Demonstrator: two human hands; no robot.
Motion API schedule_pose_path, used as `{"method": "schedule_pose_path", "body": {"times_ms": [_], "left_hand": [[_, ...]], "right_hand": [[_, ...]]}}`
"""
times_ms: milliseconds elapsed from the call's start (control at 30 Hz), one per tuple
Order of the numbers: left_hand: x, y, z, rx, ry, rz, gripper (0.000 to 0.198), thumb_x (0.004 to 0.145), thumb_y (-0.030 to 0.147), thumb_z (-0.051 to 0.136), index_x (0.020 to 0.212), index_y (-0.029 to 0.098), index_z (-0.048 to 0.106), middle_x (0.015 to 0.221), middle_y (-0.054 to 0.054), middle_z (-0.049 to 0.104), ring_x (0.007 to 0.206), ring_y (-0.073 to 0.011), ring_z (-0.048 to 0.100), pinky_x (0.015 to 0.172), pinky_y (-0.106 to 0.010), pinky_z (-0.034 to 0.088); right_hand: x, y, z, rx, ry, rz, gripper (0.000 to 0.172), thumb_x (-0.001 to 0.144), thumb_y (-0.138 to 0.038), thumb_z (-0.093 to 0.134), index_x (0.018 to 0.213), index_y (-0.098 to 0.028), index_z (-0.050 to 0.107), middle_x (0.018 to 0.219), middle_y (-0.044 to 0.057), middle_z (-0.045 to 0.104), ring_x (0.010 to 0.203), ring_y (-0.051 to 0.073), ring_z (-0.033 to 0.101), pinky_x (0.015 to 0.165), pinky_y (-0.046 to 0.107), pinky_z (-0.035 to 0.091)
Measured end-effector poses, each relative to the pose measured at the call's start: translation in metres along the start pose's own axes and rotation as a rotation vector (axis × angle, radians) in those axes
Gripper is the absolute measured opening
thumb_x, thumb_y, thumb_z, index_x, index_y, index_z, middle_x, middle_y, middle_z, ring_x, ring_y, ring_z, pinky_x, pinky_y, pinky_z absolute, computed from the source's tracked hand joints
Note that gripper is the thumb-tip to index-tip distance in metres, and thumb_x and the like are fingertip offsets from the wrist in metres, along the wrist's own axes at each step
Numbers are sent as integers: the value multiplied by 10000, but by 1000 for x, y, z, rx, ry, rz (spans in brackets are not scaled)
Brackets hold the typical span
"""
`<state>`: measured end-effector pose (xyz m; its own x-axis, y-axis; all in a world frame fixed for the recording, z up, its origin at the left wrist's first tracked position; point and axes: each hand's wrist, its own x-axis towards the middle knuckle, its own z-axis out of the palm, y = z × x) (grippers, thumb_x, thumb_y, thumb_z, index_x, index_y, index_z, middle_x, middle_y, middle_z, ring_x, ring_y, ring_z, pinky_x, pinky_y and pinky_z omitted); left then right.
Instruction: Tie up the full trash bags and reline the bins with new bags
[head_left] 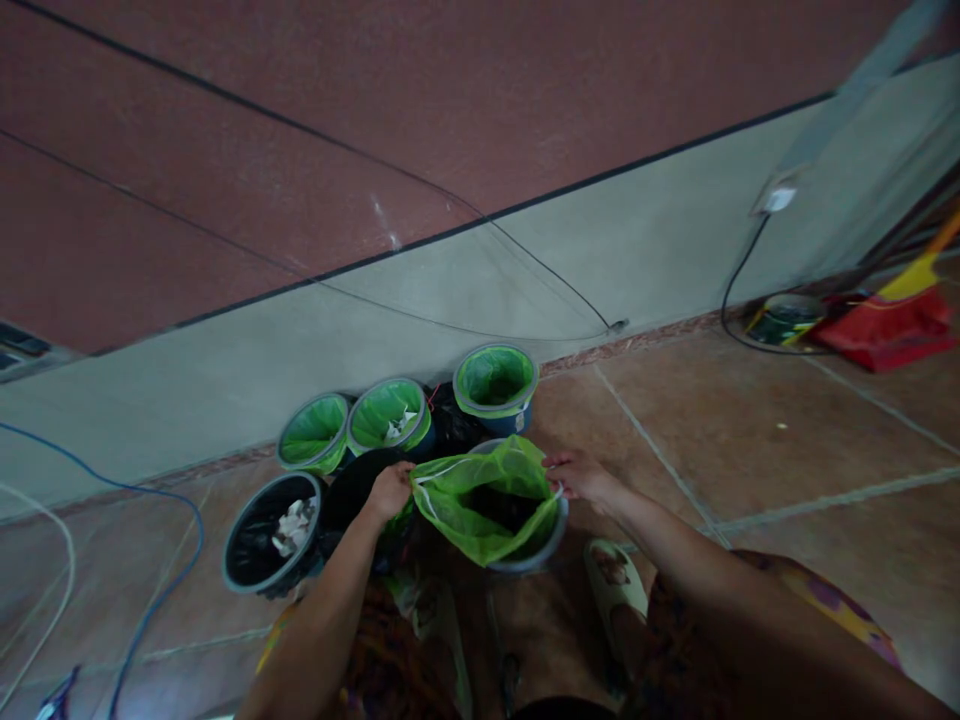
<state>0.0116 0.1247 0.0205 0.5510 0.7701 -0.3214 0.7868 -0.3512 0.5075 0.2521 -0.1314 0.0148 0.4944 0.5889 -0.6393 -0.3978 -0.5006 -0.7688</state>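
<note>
My left hand [389,490] and my right hand [576,475] each pinch an edge of a green plastic bag [487,500], stretching its mouth wide above a grey bin [536,555] on the tiled floor. Dark contents show inside the bag. Both hands are closed on the bag's rim. My feet in pale slippers [611,575] stand just below the bin.
Three bins lined with green bags [495,380] [388,412] [315,432] stand by the grey wall. A black-lined bin [271,535] holds white paper. A black bag [454,425] lies among them. A blue cable [176,560] runs at left; a red dustpan [889,325] sits at right.
</note>
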Motion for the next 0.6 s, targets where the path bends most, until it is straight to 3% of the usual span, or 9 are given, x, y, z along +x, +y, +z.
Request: {"method": "schedule_pose_path", "body": {"times_ms": [67, 167, 333, 467, 600], "left_hand": [[-4, 5, -3, 201, 43, 14, 365, 750, 57, 523, 1054, 115, 717, 884, -87, 760, 815, -173, 701, 787, -248, 499], [-12, 12, -8, 332, 108, -9, 328, 804, 114, 531, 1070, 149, 719, 1016, -101, 759, 962, -202, 699, 866, -262, 484], [-18, 23, -22, 445, 171, -23, 276, 834, 212, 575, 1073, 201, 714, 1023, -77, 759, 1043, -235, 683, 902, -275, 475], [-30, 45, -38, 578, 220, 49, 238, 889, 226, 503, 980, 177, 718, 1031, -122, 735, 1003, -267, 683, 891, -321, 474], [-53, 77, -45, 554, 286, 176, 237, 929, 237, 442, 969, 171, 666, 1007, -105, 701, 952, -224, 669, 878, -291, 460]], "right_hand": [[-1, -1, 0, 3, 1, -6, 162, 741, -26, 597, 847, -145, 624, 493, -64, 554, 445, 68, 516, 461, 170, 388], [-1, 0, -1, -3, 0, 12, 172, 741, -22, 576, 852, -143, 628, 508, -54, 569, 462, 71, 520, 480, 175, 403], [1, -1, -5, 38, -6, -46, 112, 722, -68, 595, 780, -154, 637, 534, -39, 581, 494, 80, 519, 497, 186, 403], [-3, -10, -7, 1, 51, -314, 100, 721, -117, 602, 778, -163, 670, 650, -6, 652, 579, 105, 550, 570, 218, 437], [-14, -17, -4, -114, 43, -647, 174, 773, -209, 594, 916, -193, 692, 832, 19, 709, 766, 145, 623, 725, 253, 480]]}}
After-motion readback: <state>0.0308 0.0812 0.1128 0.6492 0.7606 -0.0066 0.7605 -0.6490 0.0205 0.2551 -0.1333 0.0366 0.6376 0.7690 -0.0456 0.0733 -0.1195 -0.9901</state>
